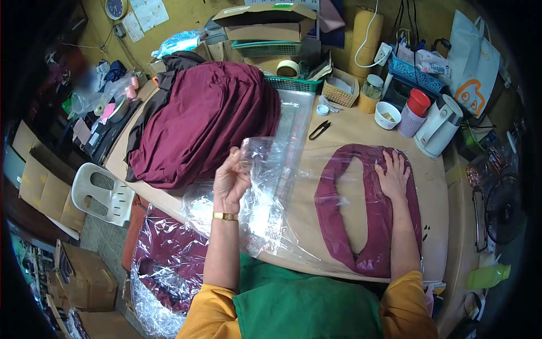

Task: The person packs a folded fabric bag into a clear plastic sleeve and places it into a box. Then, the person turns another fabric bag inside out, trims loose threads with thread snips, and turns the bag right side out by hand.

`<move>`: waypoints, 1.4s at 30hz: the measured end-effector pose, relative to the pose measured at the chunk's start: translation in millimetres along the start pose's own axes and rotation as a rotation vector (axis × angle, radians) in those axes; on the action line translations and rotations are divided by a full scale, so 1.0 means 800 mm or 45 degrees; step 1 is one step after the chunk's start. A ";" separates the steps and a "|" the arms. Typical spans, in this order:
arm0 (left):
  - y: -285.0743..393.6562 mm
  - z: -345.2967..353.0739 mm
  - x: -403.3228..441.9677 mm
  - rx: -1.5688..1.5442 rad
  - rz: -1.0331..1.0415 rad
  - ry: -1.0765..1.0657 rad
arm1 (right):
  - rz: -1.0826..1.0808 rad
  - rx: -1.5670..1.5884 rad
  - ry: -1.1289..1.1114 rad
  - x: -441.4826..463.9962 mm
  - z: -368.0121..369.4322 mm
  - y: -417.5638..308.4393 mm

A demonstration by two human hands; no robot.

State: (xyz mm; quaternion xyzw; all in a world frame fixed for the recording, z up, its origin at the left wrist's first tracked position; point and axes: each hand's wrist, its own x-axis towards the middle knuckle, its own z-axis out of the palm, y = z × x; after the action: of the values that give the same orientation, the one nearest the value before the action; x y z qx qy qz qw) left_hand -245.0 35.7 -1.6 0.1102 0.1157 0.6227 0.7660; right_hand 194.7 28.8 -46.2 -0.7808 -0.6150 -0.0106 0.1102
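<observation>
right hand (393, 176) lies palm-down; maroon cloth (377, 220) directly beneath, extending left

Worn on the head, looking forward and steeply down. Aimed from above the green apron (310, 308) at the lower edge, across the tabletop (350, 127), up to the yellow wall (192, 17). Near both left hand (231, 178) and right hand (393, 175). Very wide, rounded, dark at corners.
</observation>
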 end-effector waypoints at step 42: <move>-0.036 -0.015 -0.068 2.374 0.587 0.594 | -0.081 0.218 0.364 -0.172 -0.104 0.044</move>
State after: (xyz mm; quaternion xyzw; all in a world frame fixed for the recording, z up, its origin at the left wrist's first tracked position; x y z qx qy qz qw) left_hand -232.9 -23.3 -20.0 0.5638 0.6836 0.4224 0.1907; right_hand 204.5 -126.3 8.1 -0.7392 -0.6161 -0.0726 0.2622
